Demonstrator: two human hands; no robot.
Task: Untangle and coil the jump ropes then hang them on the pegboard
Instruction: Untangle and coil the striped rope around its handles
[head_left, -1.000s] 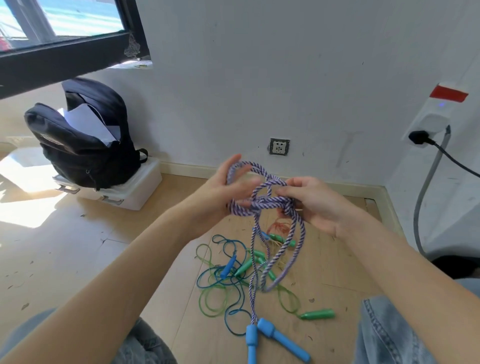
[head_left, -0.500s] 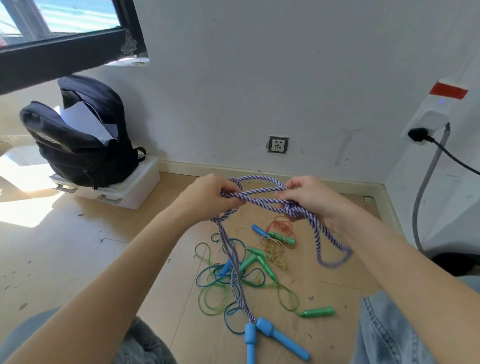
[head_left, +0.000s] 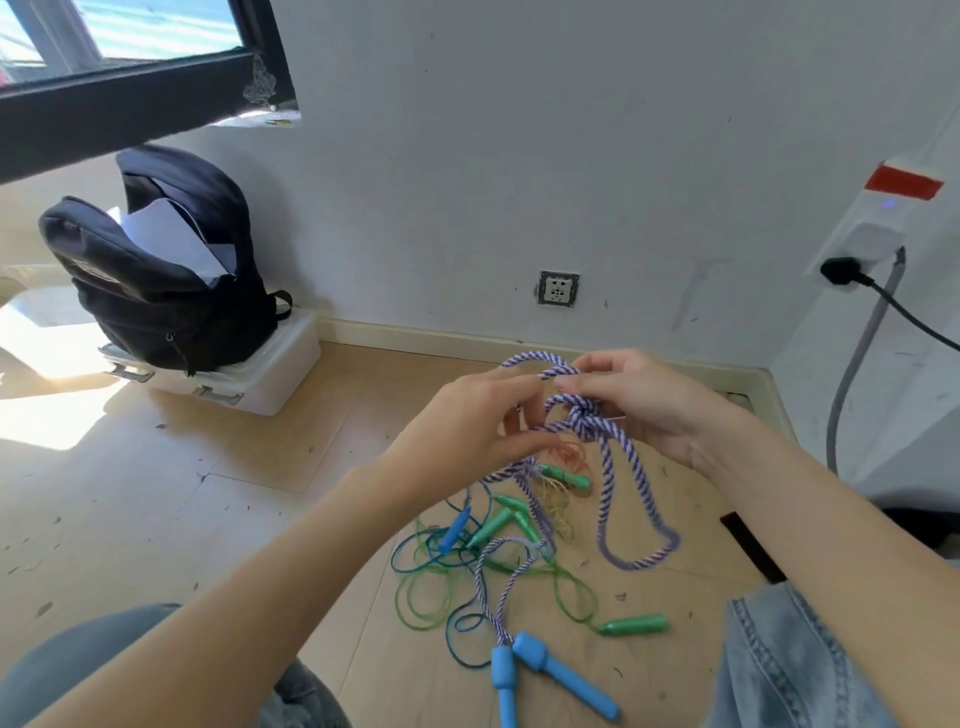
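Fingers of left hand (head_left: 467, 421) and right hand (head_left: 639, 400) pinching knotted purple-and-white rope (head_left: 584, 415) above tangled green and blue ropes (head_left: 467, 566) on floor (head_left: 208, 493).

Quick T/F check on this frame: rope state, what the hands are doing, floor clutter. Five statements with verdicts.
1. Both hands hold the purple-and-white rope up off the floor. True: left hand and right hand pinch it near a knot.
2. The rope's two blue handles are in the hands. False: they lie on the floor.
3. Thin green and blue ropes lie tangled on the floor. True.
4. The backpack hangs from a wall hook. False: it sits on a white box.
5. A rope already hangs on a pegboard. False: no pegboard is in view.
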